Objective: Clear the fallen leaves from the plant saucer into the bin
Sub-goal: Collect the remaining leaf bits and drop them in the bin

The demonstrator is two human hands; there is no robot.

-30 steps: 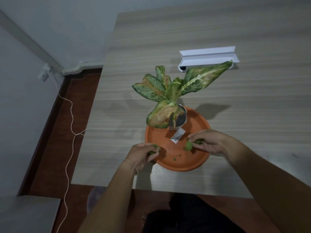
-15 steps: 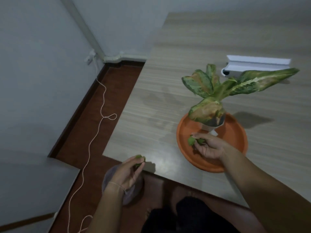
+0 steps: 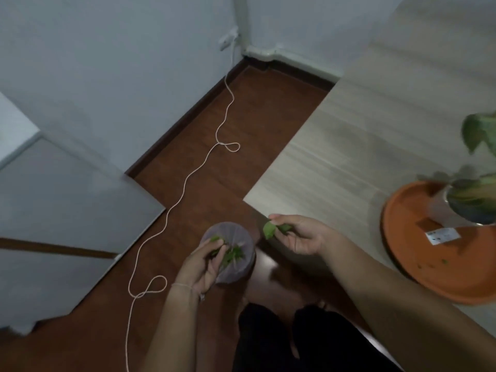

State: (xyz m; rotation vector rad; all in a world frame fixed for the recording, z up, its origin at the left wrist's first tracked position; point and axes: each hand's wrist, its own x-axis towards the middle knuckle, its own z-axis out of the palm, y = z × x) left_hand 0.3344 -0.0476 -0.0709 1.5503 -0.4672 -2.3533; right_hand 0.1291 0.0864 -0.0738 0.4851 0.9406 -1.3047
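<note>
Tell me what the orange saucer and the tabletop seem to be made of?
The saucer looks like plastic, possibly glazed clay: even orange with a smooth, faintly shiny rim. The tabletop looks like wood-grain laminate: pale streaked lines and a soft sheen, though real wood cannot be ruled out.

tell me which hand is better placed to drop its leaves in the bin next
The left hand. It sits directly over the bin on the floor, pinching leaf bits above those already inside. The right hand holds its leaf off to the side, near the table corner.
</note>
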